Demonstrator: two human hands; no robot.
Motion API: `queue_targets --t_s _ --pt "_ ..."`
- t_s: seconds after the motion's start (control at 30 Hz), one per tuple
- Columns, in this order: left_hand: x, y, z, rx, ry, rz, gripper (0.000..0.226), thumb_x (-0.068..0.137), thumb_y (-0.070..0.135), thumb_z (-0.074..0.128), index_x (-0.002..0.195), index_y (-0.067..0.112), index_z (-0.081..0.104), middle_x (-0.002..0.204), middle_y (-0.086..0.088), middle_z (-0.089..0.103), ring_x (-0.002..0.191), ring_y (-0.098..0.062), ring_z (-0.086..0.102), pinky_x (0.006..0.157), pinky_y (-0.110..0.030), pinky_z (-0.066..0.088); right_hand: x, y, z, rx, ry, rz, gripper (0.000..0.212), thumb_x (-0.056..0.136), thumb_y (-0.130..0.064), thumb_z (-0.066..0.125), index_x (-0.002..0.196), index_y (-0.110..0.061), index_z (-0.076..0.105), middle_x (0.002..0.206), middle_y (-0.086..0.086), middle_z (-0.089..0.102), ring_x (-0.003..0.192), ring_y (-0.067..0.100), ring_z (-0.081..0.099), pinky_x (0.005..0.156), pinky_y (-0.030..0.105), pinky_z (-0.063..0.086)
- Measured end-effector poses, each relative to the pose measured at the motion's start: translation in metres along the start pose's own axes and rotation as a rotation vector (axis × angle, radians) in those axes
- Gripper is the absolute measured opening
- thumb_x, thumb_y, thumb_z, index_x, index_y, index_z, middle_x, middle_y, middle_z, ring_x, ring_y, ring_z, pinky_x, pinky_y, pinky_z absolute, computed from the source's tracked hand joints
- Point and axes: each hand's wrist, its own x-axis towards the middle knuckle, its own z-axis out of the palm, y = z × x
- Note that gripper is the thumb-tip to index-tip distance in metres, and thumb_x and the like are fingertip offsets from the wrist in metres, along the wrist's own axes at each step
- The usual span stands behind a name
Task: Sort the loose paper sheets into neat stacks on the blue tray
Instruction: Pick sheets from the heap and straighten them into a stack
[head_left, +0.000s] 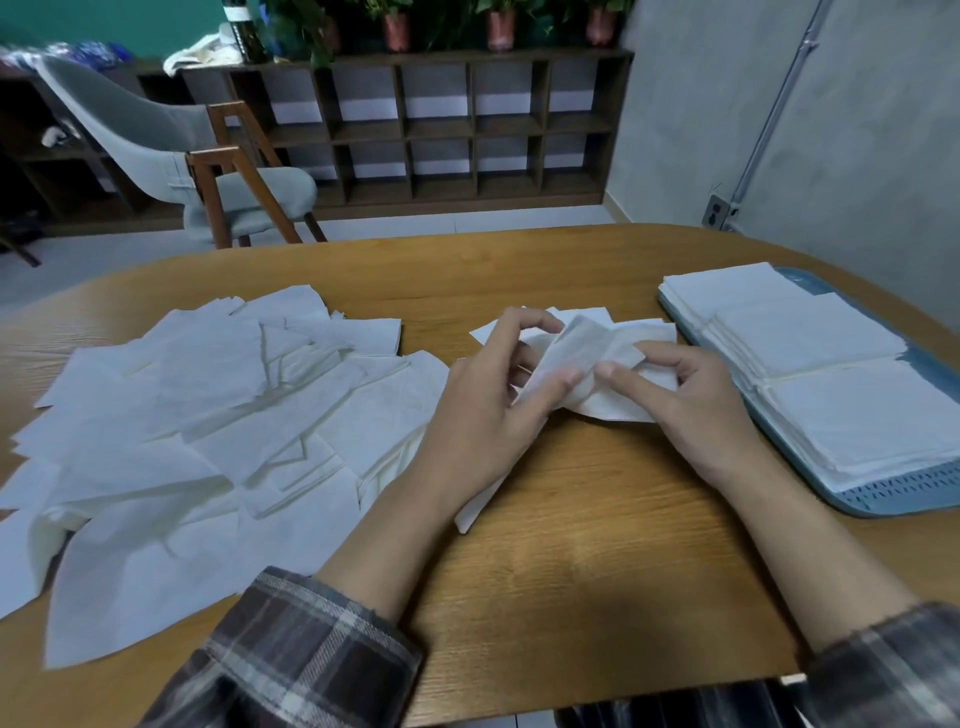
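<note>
Both of your hands are closed on one crumpled sheet (587, 353). It is held just above the surface (571, 561), between the loose pile (197, 415) and the blue tray (893, 501). The left hand (488, 400) pinches it with thumb and curled fingers. The right hand (685, 400) pinches the opposite end.

Risks:
- The sheet looks thin and soft, so pulling your hands apart to flatten it will likely tear it. Smooth it rather than stretch it.
- Your left forearm lies across the pile's right fringe, with one sheet under the wrist. Lifting or sweeping that arm could drag sheets along.
- The pile runs toward the near-left edge of the surface, and a nudge there may send sheets over it.
- The stacks (810, 338) reach the tray's left rim. A hand arriving low from the left could knock the layers out of line.

Room:
- There is bare wood in front of you and a strip beyond your hands, enough to flatten the sheet.
- The tray sits close to the right edge of the surface and is mostly covered. Only the near slotted rim and the far corner show blue, so come down on a stack from above.
</note>
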Motion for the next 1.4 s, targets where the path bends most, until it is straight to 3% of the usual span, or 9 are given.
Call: queue_targets --t_s 0.17,0.47,0.63,0.83,0.93,1.07,1.13,1.27,1.4 --pt "0.003 -0.005 -0.003 0.081 -0.063 -0.129 0.018 0.094 0.032 0.078 0.11 0.027 0.07 0.092 0.012 0.071 0.086 -0.004 0.065 0.065 -0.014 0.044 0.007 -0.002 -0.005 0.322 0.156 0.1 0.008 0.085 -0.017 0.079 0.085 -0.022 0.086 0.101 0.003 0.081 0.102 0.021 0.075 0.094 0.036 0.056" --pt "0.008 -0.008 -0.012 -0.238 0.129 -0.253 0.012 0.094 0.018 0.079 0.106 0.015 0.077 0.095 0.009 0.078 0.08 0.0 0.07 0.067 -0.014 0.051 0.008 0.001 -0.005 0.448 0.024 0.203 0.019 0.082 -0.017 0.075 0.099 -0.014 0.083 0.113 0.012 0.079 0.103 0.024 0.075 0.087 0.03 0.059" --pt "0.009 -0.012 -0.013 -0.196 0.029 -0.243 0.028 0.087 0.029 0.086 0.109 0.036 0.072 0.097 -0.025 0.073 0.084 -0.044 0.069 0.073 -0.047 0.059 0.005 -0.002 -0.001 0.439 -0.085 0.257 0.034 0.081 -0.019 0.078 0.115 -0.018 0.075 0.116 0.004 0.079 0.106 0.019 0.074 0.084 0.025 0.06" --pt "0.007 -0.01 -0.012 -0.121 0.004 -0.241 0.029 0.089 0.019 0.085 0.113 0.027 0.071 0.08 -0.005 0.073 0.067 -0.015 0.067 0.062 -0.027 0.055 0.005 -0.001 -0.002 0.371 -0.116 0.266 0.038 0.085 -0.015 0.078 0.122 -0.022 0.073 0.118 0.002 0.077 0.105 0.014 0.073 0.086 0.031 0.056" --pt "0.007 -0.011 -0.011 -0.157 0.015 -0.265 0.03 0.09 0.017 0.084 0.115 0.025 0.07 0.093 -0.003 0.079 0.081 -0.015 0.076 0.072 -0.036 0.063 0.006 0.003 -0.001 0.296 -0.103 0.232 0.035 0.091 -0.01 0.074 0.121 -0.027 0.074 0.118 0.0 0.077 0.107 0.015 0.071 0.093 0.037 0.053" --pt "0.005 -0.009 -0.007 -0.047 0.068 -0.26 0.03 0.092 0.033 0.081 0.119 0.033 0.068 0.107 0.019 0.069 0.092 0.006 0.064 0.076 -0.014 0.05 0.005 0.002 -0.002 0.295 -0.104 0.155 0.05 0.088 -0.016 0.076 0.134 -0.033 0.067 0.13 -0.002 0.071 0.118 0.02 0.068 0.099 0.04 0.055" --pt "0.005 -0.006 -0.009 -0.124 0.046 -0.324 0.037 0.093 0.04 0.079 0.126 0.039 0.064 0.122 0.018 0.066 0.101 0.01 0.064 0.081 -0.015 0.053 0.005 0.0 -0.003 0.358 -0.105 0.13 0.061 0.085 -0.014 0.076 0.141 -0.034 0.059 0.126 -0.004 0.072 0.114 0.019 0.07 0.089 0.034 0.059" --pt "0.005 -0.001 -0.012 -0.318 -0.016 -0.408 0.043 0.095 0.028 0.079 0.131 0.04 0.061 0.107 0.002 0.08 0.098 -0.013 0.077 0.091 -0.04 0.063 0.006 0.0 -0.001 0.342 -0.043 0.087 0.072 0.081 -0.014 0.079 0.142 -0.039 0.048 0.116 -0.016 0.072 0.109 0.016 0.072 0.084 0.033 0.06" --pt "0.005 -0.009 -0.009 -0.128 0.101 -0.281 0.047 0.093 0.022 0.081 0.132 0.035 0.057 0.106 0.005 0.079 0.098 -0.008 0.075 0.088 -0.042 0.062 0.005 -0.001 -0.002 0.321 -0.14 0.111 0.046 0.085 -0.018 0.076 0.128 -0.031 0.066 0.118 -0.02 0.072 0.119 0.015 0.068 0.094 0.034 0.056"
